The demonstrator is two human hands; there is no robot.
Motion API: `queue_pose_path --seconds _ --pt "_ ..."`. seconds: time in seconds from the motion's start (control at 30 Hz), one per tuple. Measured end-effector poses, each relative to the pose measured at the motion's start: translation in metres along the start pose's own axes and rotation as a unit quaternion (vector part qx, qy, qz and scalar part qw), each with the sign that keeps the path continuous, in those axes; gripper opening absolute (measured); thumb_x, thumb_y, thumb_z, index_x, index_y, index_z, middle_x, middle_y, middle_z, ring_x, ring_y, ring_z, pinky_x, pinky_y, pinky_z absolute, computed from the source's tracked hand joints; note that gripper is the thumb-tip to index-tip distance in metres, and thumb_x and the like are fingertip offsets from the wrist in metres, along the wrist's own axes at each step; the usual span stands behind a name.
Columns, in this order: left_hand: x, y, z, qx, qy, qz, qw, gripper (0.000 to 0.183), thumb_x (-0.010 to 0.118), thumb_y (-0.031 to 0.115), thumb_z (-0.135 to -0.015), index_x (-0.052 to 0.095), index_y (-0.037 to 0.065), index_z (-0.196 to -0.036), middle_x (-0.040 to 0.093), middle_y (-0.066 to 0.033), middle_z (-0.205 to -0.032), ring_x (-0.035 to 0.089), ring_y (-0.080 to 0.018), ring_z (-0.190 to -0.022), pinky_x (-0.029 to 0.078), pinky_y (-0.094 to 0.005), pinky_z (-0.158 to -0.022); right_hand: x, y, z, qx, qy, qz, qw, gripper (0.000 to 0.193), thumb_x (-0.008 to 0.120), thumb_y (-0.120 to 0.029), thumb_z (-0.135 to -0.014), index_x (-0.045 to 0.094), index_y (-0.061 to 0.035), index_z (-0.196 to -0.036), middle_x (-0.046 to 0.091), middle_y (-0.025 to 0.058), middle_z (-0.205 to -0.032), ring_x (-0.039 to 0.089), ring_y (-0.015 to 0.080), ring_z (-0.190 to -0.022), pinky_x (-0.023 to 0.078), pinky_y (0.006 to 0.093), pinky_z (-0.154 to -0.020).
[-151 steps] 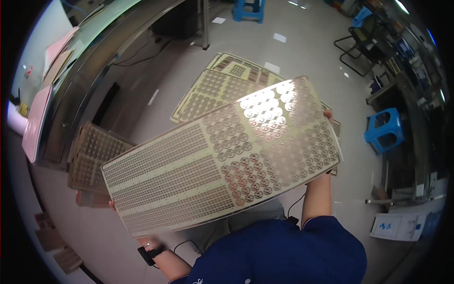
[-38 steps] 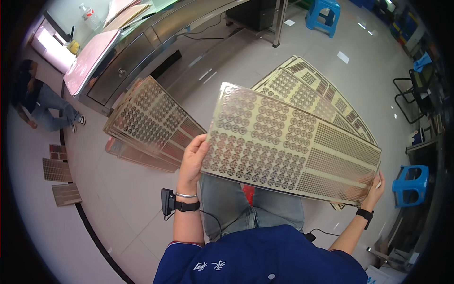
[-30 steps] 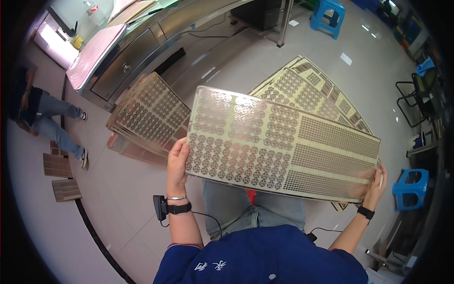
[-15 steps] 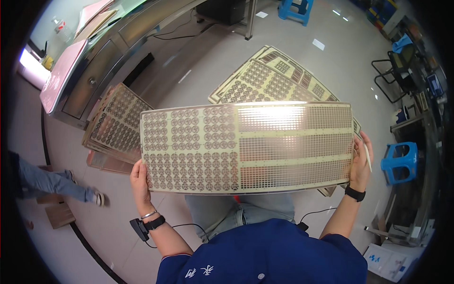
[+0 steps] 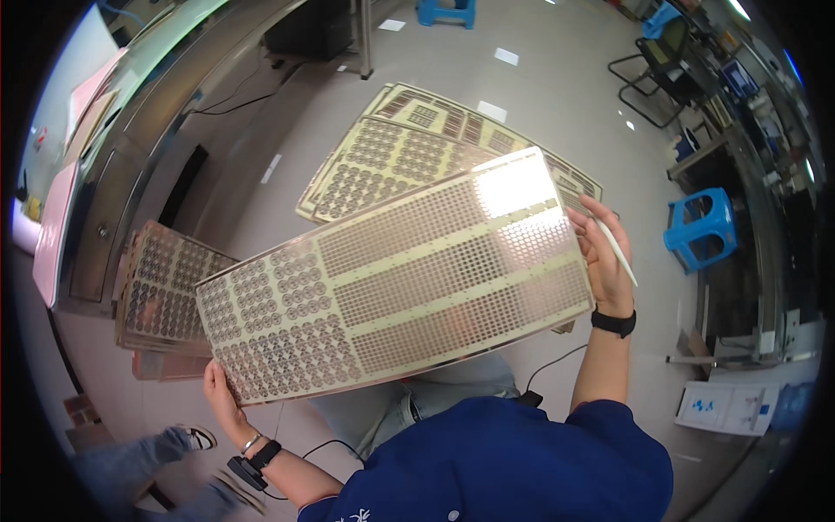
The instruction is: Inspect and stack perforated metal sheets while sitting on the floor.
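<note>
Between my hands is a large rectangular circuit board panel [image 5: 417, 270], pale green and copper-coloured, with round patterns at its left and fine grids at its right. It is tilted, right end higher in the picture, and light glares off its upper right corner. My left hand [image 5: 224, 398] grips the lower left corner, with the fingers partly hidden. At the right edge my right hand [image 5: 609, 265] holds the panel, and a thin white pointed stick [image 5: 617, 252] is tucked between its fingers. Beyond the panel lies a stack of similar panels [image 5: 361, 165], partly covered by it.
Another stack of panels [image 5: 161, 283] stands at the left, beside a metal-fronted desk [image 5: 104, 228]. A blue stool [image 5: 701, 228] is at the right, another blue stool [image 5: 446, 10] at the far side. A person's legs [image 5: 143, 461] show at lower left.
The panel has turned, its left end coming down nearer me and its right end rising away. Both hands have moved with it. The view has swung right, and the other person's legs have shifted.
</note>
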State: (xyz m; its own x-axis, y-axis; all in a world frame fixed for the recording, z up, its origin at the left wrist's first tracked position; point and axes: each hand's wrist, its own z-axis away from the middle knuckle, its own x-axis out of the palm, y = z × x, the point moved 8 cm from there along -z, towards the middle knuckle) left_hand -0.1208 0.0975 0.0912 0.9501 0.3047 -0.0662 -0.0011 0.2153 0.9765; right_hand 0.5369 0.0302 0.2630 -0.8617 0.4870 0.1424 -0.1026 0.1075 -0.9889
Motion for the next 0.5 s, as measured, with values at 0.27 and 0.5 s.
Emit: queue_pose_path --seconds 0.27,0.5 --pt "0.001 0.006 -0.002 0.003 -0.008 0.031 0.999 0.027 0.052 0.022 -0.096 0.059 -0.001 -0.108 0.063 -0.0045 -0.101 0.057 -0.0114 -0.089 0.046 -0.0260 -0.079 0.004 -0.001 -0.004 0.002 -0.010 -0.010 1.000 0.033 0.049 -0.012 -0.094 0.048 0.0019 -0.124 0.061 0.0169 -0.112 0.059 0.0184 -0.098 0.050 0.0305 -0.084" --pt "0.004 0.044 0.017 0.088 0.046 0.106 0.989 0.028 0.050 0.024 -0.097 0.058 -0.001 -0.108 0.063 -0.0066 -0.103 0.058 -0.0131 -0.092 0.046 -0.0279 -0.083 -0.015 0.001 -0.008 -0.010 0.047 0.059 0.997 0.044 0.061 -0.019 -0.090 0.046 -0.0011 -0.128 0.057 0.0111 -0.115 0.056 0.0128 -0.101 0.047 0.0250 -0.085"
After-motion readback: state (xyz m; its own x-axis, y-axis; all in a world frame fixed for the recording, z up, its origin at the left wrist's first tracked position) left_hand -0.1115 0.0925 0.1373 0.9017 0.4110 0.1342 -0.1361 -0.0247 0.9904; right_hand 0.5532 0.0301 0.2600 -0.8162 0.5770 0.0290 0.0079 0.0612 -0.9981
